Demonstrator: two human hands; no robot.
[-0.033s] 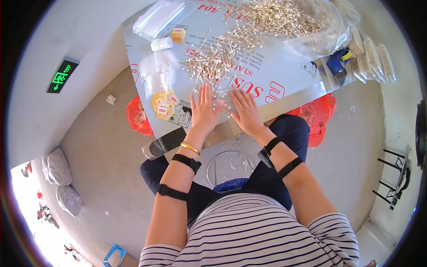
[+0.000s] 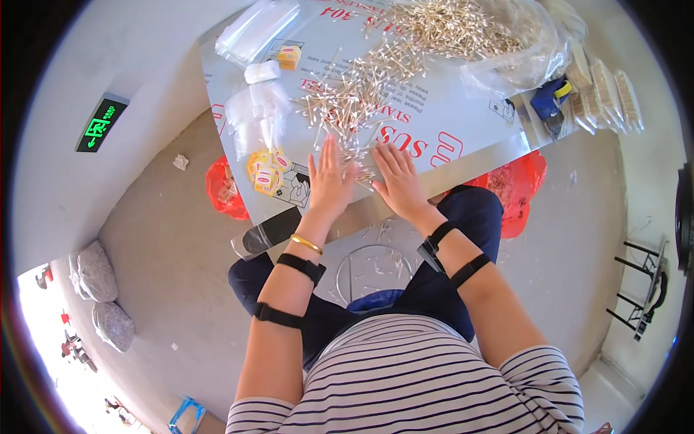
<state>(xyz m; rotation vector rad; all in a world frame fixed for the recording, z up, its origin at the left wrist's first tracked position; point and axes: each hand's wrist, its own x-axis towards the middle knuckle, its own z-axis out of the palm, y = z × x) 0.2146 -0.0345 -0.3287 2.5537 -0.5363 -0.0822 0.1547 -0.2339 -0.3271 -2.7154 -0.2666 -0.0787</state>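
Note:
Loose cotton swabs [image 2: 347, 105] lie scattered over the tabletop, and a few of them sit in the gap between my hands near its front edge. My left hand [image 2: 330, 181] is at the left of these swabs, fingers stretched out and thumb apart, palm turned toward them. On their right, my right hand [image 2: 396, 177] rests with its fingers extended over the table edge area. Both hands are open, and neither grips anything that I can see. Farther back, a large heap of cotton swabs [image 2: 459, 30] spills from a clear plastic bag [image 2: 524, 61].
Clear plastic bags [image 2: 256, 108] and yellow labels [image 2: 267, 173] lie on the table's left side. A blue tape dispenser [image 2: 548, 100] and packed swab bundles [image 2: 603, 94] are at the right corner. Red bags [image 2: 225, 189] hang below the table at both sides.
My left hand has shifted very slightly left, away from the swabs between my hands. My right hand stays almost where it was.

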